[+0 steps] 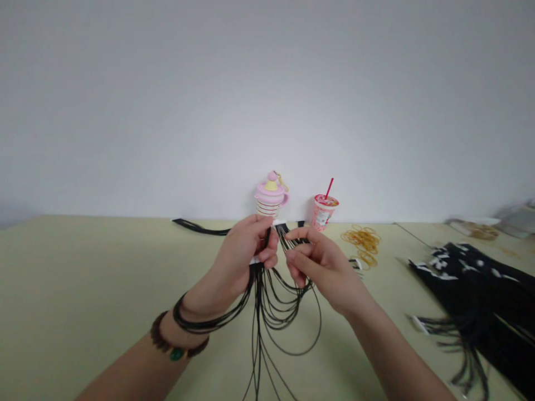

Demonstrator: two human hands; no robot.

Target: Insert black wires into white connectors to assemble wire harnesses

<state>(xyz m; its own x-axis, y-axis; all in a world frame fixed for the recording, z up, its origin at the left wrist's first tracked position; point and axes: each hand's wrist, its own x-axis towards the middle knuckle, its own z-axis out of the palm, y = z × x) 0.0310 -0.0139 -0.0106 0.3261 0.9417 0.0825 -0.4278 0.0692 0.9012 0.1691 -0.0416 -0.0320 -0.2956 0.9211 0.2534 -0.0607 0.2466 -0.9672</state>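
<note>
Between my hands hangs a bunch of thin black wires [259, 301] with white connectors. My left hand [244, 250] is closed, its thumb and fingers pinching the bunch near a white connector [279, 222]. Some wires loop over my left wrist, above a beaded bracelet. Fingers curled, my right hand [320, 264] grips several of the wires just right of the connector. Loose wire loops sag below both hands, and a few ends trail toward the near edge of the view. Part of what my left fingers hold is hidden behind them.
By the wall stand a pink and white toy-like cup [270, 196] and a pink cup with a straw [323, 214]. Yellow rubber bands [363, 240] lie to the right. Farther right are piles of black wires [472, 289] with white connectors. Another black wire bundle [198, 228] lies behind my left hand.
</note>
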